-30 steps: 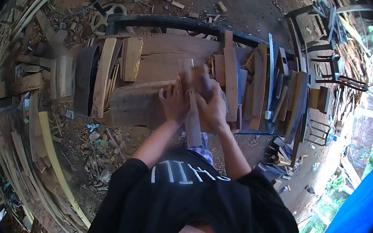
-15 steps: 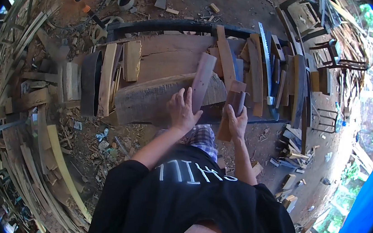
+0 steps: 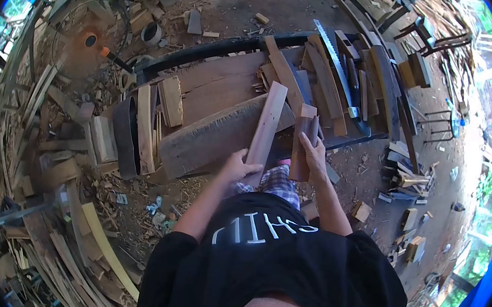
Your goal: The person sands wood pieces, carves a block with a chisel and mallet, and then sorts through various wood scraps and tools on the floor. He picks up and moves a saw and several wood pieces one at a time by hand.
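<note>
My left hand (image 3: 240,166) grips the lower end of a long, flat reddish board (image 3: 268,123), its thumb lying across the wood. The board slants up over a thick rough plank (image 3: 215,131) on the workbench. In my right hand (image 3: 315,159) are shorter brown wood pieces (image 3: 303,141), held together upright at the bench's near edge, with my fingers partly hidden behind them. A small gap separates the long board from these pieces.
A handsaw (image 3: 336,64) lies among wood strips on the right of the bench. A dark curved piece (image 3: 123,134) is at its left end. Scrap wood (image 3: 408,182) litters the ground at right, and a chair (image 3: 432,38) stands beyond.
My left hand has moved down and closed on the long board, which has come lower. The view has turned, so the bench appears tilted. My right hand still holds the shorter pieces.
</note>
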{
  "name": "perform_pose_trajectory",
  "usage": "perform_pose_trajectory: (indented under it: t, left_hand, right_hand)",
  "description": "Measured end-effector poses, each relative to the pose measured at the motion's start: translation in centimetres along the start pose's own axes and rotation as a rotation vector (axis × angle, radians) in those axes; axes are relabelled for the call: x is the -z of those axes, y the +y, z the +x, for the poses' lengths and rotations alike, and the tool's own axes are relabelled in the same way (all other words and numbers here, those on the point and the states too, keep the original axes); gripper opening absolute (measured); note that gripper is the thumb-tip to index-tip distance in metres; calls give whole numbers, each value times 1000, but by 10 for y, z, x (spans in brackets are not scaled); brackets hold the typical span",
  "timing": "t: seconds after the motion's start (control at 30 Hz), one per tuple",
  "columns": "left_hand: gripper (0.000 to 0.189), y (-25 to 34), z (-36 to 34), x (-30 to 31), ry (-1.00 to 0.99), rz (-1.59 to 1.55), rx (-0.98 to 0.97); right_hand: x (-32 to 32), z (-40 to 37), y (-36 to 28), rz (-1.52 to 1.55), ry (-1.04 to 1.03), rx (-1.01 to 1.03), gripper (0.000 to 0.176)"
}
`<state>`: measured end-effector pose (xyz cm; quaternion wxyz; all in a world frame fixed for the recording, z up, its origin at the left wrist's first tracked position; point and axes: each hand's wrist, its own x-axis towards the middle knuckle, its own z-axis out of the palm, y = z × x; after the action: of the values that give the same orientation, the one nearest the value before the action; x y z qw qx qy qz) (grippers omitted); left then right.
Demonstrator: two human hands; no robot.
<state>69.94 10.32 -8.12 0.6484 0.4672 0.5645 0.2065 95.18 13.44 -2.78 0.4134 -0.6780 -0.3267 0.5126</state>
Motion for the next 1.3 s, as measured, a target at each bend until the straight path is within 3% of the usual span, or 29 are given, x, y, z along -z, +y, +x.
perform_pose_trajectory:
  t: [0.03,0.1,0.2,0.23,0.3,0.33,0.43,0.57,0.63,0.7,0.73,0.77,0.8,0.83,0.9,0.97,1.0,1.03,1.1,1.13,1.17,1.23,1.3]
  left_hand:
    - [64,18,-10,2,-7,13,-3]
    - [70,53,-32,6,-238,-669,92]
    - [66,59,-39,5,-172,-661,115]
    - [66,53,-37,3,-178,-652,116]
    - [66,42,-33,-2,125,-149,-40]
    - [70,48,-38,-3,173,-87,-95]
    - [68,41,-35,-5,198,76,-69]
    - [68,39,-32,-17,163,17,-108]
    - [66,41,-31,-16,-20,13,-157]
    - [65,43,-30,-17,-113,21,-185]
    - [66,41,-34,-23,49,132,-218]
    - [67,40,-36,-28,214,240,-249]
    - [70,51,-40,-30,256,376,-87]
    - [70,50,-38,-31,255,377,-88]
    - [73,45,-35,-35,221,231,17]
    - [73,47,-35,-36,227,208,14]
    - [74,47,-34,-35,230,178,16]
    - [74,28,-27,-32,235,172,15]
    - [74,-26,-6,-29,159,123,-160]
    - [73,21,-25,-28,188,81,-84]
    - [73,29,-25,-26,185,80,-73]
    - [73,38,-24,-23,240,141,-76]
    - [72,54,-29,-25,268,204,-16]
  right_hand:
    - [1,0,2,41,-14,4,53]
    - [2,0,4,90,-28,0,54]
    - [1,-2,5,137,-37,53,54]
    - [1,-3,4,136,-34,108,54]
    - [0,-9,-2,115,-23,115,52]
    - [-2,-11,-5,86,-21,123,50]
    - [-11,-13,-6,-159,-3,285,47]
    - [-42,-60,-44,-443,-15,366,42]
    - [-53,-77,-48,-726,-199,803,41]
    - [-62,-69,-50,-834,-172,836,41]
    - [-65,-60,-49,-949,-155,868,41]
    - [-70,-27,-40,-997,21,883,43]
    - [-71,3,-49,-970,125,882,42]
    - [-76,39,-55,-870,211,835,39]
    - [-73,62,-63,-873,161,751,35]
    - [-77,58,-58,-923,39,850,46]
    - [-77,22,-59,-837,10,943,36]
    - [-76,-13,-52,-953,-72,844,43]
    - [-66,-61,-50,-985,-235,842,54]
    - [-68,-56,-52,-977,-219,848,50]
    - [-69,-45,-56,-968,-204,851,47]
    - [-88,24,-47,-907,45,941,42]
    - [-98,90,-62,-888,130,813,37]
